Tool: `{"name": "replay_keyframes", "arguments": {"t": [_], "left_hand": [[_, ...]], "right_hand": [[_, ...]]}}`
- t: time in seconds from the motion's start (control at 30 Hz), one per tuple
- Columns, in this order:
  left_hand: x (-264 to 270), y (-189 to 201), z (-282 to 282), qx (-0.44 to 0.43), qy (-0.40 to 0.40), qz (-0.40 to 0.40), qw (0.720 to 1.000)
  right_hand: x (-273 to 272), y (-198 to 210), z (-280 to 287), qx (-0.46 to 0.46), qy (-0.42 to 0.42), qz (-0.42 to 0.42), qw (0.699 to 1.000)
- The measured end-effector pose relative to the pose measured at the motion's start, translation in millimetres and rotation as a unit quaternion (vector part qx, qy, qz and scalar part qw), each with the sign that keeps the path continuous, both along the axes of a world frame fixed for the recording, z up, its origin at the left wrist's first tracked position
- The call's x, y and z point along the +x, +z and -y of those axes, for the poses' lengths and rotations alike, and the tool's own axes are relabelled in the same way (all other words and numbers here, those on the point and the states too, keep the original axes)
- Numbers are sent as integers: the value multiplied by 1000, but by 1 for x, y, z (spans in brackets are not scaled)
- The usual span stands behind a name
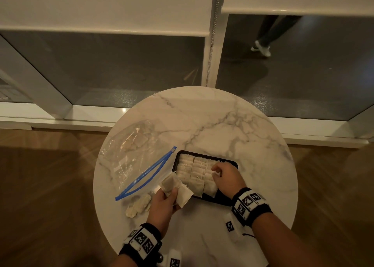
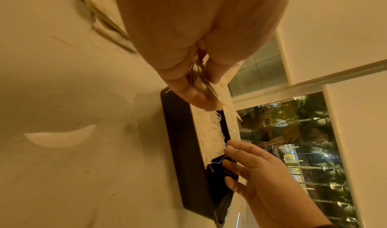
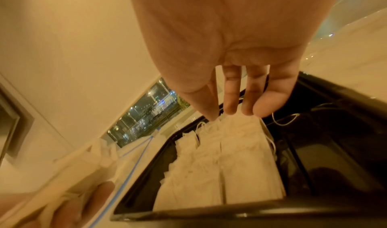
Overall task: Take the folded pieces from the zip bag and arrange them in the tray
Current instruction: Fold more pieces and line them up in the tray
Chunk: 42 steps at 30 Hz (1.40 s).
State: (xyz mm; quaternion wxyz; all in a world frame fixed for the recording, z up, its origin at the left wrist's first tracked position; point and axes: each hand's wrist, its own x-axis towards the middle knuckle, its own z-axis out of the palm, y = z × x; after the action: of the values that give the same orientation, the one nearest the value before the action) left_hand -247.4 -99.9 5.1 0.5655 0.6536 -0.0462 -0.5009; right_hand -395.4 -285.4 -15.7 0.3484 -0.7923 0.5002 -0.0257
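While the left hand [image 1: 165,201] grips a small stack of folded pieces [image 1: 178,187] between thumb and curled fingers [image 2: 188,92], the right hand [image 1: 226,178] reaches into the black tray [image 1: 234,164]. Its fingers [image 3: 230,97] are nearly straight, and their tips touch the top edges of the pieces in the tray [image 1: 194,171], which stand in close rows under and beside them; whether these tips pinch one piece, I cannot tell. Beyond the little finger one part of the tray is bare, with a thin white string [image 3: 284,120] lying there. To the left of the left fingers lies the clear zip bag [image 1: 133,159] with its blue seal open, flat on the marble worktop [image 1: 232,125]. Some loose pieces [image 1: 139,205] lie on the worktop just beside the left hand, near the bag's mouth.
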Motion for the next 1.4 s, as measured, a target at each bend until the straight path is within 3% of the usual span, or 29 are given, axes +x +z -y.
{"name": "replay_keyframes", "arguments": {"t": [0.17,0.37,0.67,0.87,0.97,1.1,1.23,1.4], "left_hand": [[-1,5,0,-17,-1,11,1000],[-13,15,5,-46,-23,24,998],[-18,22,1,-64,-60,26,996],[-17,21,-7,-73,-57,6,996],[-16,17,-10,-58,-41,7,997],[-13,11,-14,-37,-14,3,999],[-10,7,-16,-30,-8,0,1000],[-8,5,-16,-27,14,-20,999]], "right_hand": [[-12,15,-18,39,-78,92,992],[-8,51,-56,267,1,173,948],[-4,57,-68,281,-49,241,928],[-14,56,-68,294,-42,226,928],[-22,56,-61,268,-87,222,933],[-39,39,-42,72,-276,202,937],[-49,28,-32,84,-193,159,965],[-46,17,-31,58,-156,99,981]]}}
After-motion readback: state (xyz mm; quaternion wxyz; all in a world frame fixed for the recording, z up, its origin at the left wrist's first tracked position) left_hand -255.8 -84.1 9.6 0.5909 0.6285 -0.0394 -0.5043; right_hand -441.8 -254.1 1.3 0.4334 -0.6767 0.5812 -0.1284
